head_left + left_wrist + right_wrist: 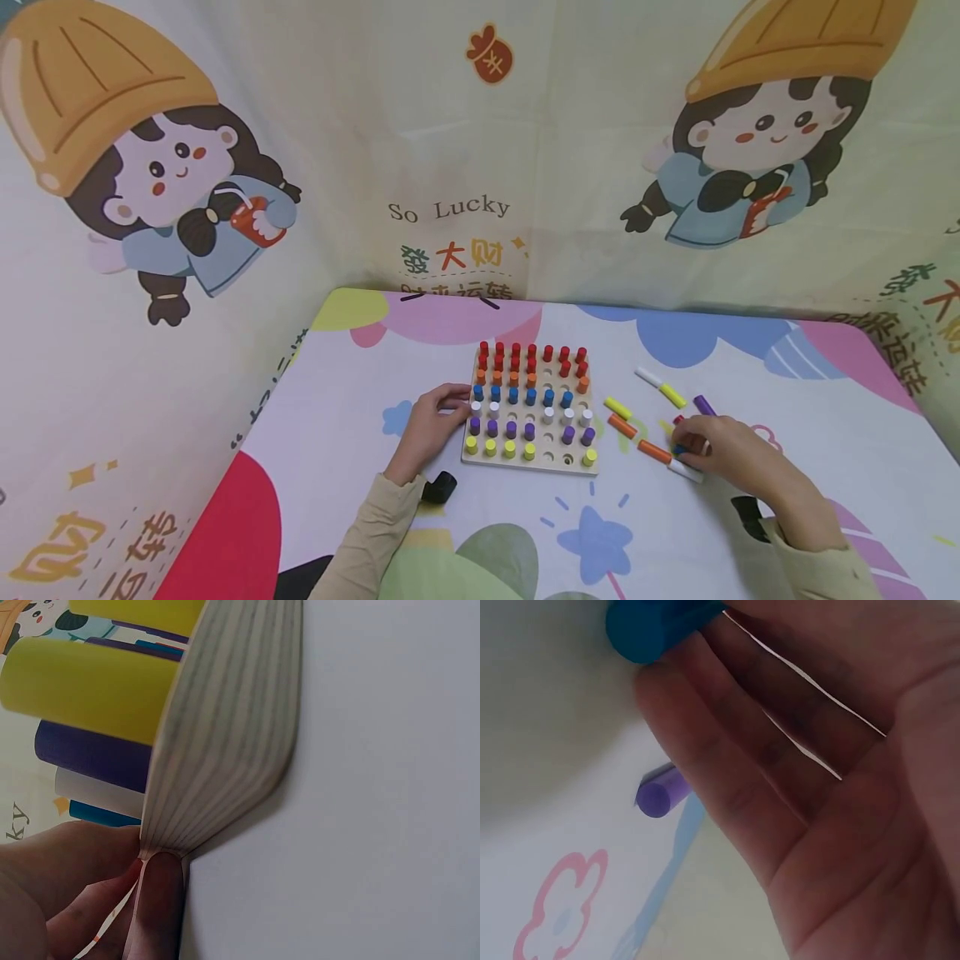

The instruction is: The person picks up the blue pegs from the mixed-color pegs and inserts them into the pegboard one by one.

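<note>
A wooden pegboard [530, 467] stands mid-table with rows of red, orange, blue, white, purple and yellow pegs, some holes bare. My left hand [432, 427] grips its left edge; in the left wrist view the thumb and a finger of this hand [67, 877] lie against the corner of the layered wooden board [232, 712]. Right of the board, my right hand [731, 454] holds a blue peg [679, 449]. The right wrist view shows that blue peg [641, 634] at the fingertips, with a loose purple peg [656, 799] lying beyond them.
Loose pegs lie around my right hand: a yellow one [618, 407], orange ones [655, 452], a white one [686, 472], a purple one [704, 406], and a red one [678, 420] partly hidden. A printed cloth [360, 517] covers the table; a printed curtain [465, 150] rises behind it.
</note>
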`<state>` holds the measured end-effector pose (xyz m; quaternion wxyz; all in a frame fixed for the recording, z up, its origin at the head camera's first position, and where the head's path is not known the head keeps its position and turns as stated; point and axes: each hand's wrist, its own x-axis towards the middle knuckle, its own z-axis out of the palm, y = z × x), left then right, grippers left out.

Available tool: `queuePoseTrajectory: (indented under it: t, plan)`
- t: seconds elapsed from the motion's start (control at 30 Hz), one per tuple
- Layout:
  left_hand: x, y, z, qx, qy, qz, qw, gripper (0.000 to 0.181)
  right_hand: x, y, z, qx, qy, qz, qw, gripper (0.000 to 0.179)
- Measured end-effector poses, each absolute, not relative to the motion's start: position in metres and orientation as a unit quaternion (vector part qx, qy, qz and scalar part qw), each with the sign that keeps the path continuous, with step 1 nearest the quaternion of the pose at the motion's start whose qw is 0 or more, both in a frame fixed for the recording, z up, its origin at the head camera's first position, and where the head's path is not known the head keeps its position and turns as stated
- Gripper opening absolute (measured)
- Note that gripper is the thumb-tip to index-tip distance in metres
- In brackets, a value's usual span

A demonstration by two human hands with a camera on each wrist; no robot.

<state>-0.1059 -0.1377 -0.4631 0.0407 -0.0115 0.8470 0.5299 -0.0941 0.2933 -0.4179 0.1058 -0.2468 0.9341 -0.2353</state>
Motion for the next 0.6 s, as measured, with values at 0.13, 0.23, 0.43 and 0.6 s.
queuePoseTrajectory:
  t: [0.13, 0.23, 0.43, 0.6]
  plan:
    - [-0.106, -0.137, -0.463, -0.012, 0.846, 0.531, 0.042, 0.031, -0.094, 0.292, -0.415, -0.253, 0.935, -0.231, 0.096, 0.015]
    - [-0.107, -0.137, -0.464, -0.013, 0.846, 0.531, 0.042, 0.031, -0.095, 0.289, -0.411, -0.255, 0.935, -0.23, 0.085, 0.016]
    - [-0.106, -0.138, -0.464, -0.016, 0.848, 0.529, 0.044, 0.031, -0.099, 0.286, -0.406, -0.255, 0.94, -0.217, 0.071, 0.02]
    - [-0.106, -0.138, -0.464, -0.016, 0.849, 0.526, 0.045, 0.032, -0.099, 0.282, -0.405, -0.269, 0.939, -0.207, 0.049, 0.019]
